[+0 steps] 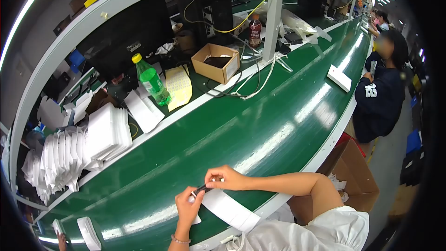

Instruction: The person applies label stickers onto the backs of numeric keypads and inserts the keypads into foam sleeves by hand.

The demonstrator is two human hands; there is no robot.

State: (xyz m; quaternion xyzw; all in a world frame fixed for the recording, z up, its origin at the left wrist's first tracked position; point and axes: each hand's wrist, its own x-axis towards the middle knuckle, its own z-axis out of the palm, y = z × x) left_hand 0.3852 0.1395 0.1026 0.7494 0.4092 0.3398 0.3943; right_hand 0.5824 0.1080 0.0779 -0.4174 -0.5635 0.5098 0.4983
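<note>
My left hand, with a bracelet at its wrist, is closed on one end of a small black object. My right hand pinches the other end between thumb and fingers. The object's kind is too small to make out. Below the hands, a long white carton-like piece lies at the near edge of the green conveyor belt. A bit of another white piece shows beside my left hand, partly hidden by it.
White boxes lie on the belt; a co-worker's hand is at lower left. Stacked white sheets, a green bottle and a cardboard box line the far side. Another person stands right, beyond an open carton.
</note>
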